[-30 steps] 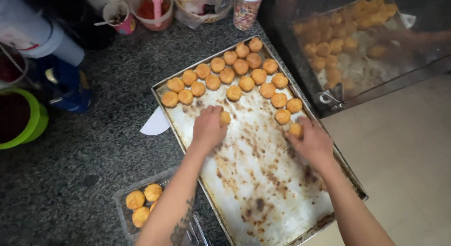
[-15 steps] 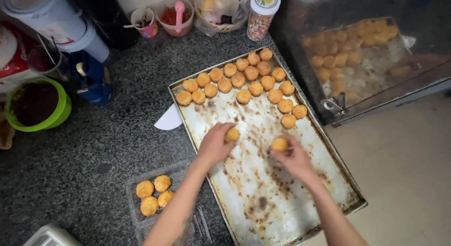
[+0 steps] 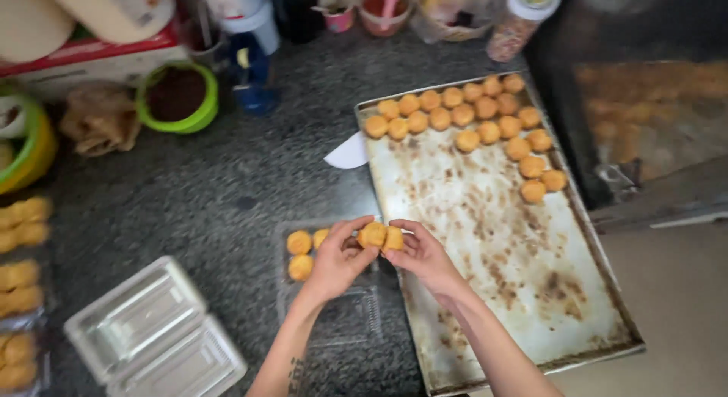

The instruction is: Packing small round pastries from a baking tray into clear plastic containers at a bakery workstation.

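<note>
My left hand (image 3: 339, 259) and my right hand (image 3: 423, 253) meet at the left edge of a stained metal baking tray (image 3: 523, 268). Each pinches a small round golden pastry: the left one (image 3: 372, 234) and the right one (image 3: 393, 238) touch each other between my fingertips. Directly under them stands a clear plastic clamshell box (image 3: 334, 306) with three pastries (image 3: 299, 243) inside at its far end. Several more pastries (image 3: 485, 116) lie in rows across the tray's far end and right side.
An open empty clear clamshell (image 3: 155, 335) lies at the lower left, filled boxes of pastries (image 3: 21, 283) at the left edge. A green bowl (image 3: 178, 99), a blue jug (image 3: 250, 52), cups and a sprinkle jar (image 3: 516, 21) line the back. An oven with another tray (image 3: 652, 116) stands at right.
Both hands lifted a pastry each off the tray and carried them left, to above the clear box. The camera view swung left, showing more of the counter.
</note>
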